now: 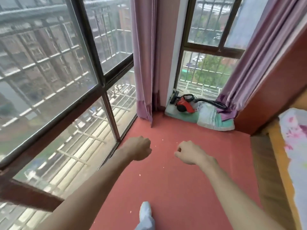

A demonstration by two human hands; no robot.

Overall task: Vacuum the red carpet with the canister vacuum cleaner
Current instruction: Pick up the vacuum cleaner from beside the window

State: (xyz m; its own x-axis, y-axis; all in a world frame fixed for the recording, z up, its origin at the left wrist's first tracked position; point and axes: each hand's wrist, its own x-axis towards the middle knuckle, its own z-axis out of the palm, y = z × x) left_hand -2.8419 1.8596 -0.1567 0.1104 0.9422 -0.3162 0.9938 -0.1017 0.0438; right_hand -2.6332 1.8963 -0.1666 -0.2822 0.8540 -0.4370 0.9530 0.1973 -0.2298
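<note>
the vacuum cleaner (184,105) sits in the far corner on a pale ledge (169,109) under the small window. its red body lies against a folded pillow (214,120) and its black hose (211,101) runs off to where the hem of the right curtain (249,72) is bunched. the red carpet (182,188) spreads from just below the vacuum cleaner back toward the person, with pale crumbs (140,175) scattered on it well short of the machine. both hands hover over the carpet, well apart from the vacuum cleaner. the left grip (141,148) is balled into a fist with nothing in it, and the right grip (189,152) has its fingers curled under, also holding nothing. the job looks not yet begun, so the first risk is in fetching the machine. a pull on the hose alone could tip the body off the ledge, or drag the curtain hem and pillow along if the hose end is caught there, which cannot be told from here. dark loops on top of the body may be a cord, and these could snag when it is lifted. a foot (146,213) is already on the carpet, so walking toward the vacuum cleaner could tread crumbs into the pile. near the left curtain (144,63), suction could swallow the loose hem.
</note>
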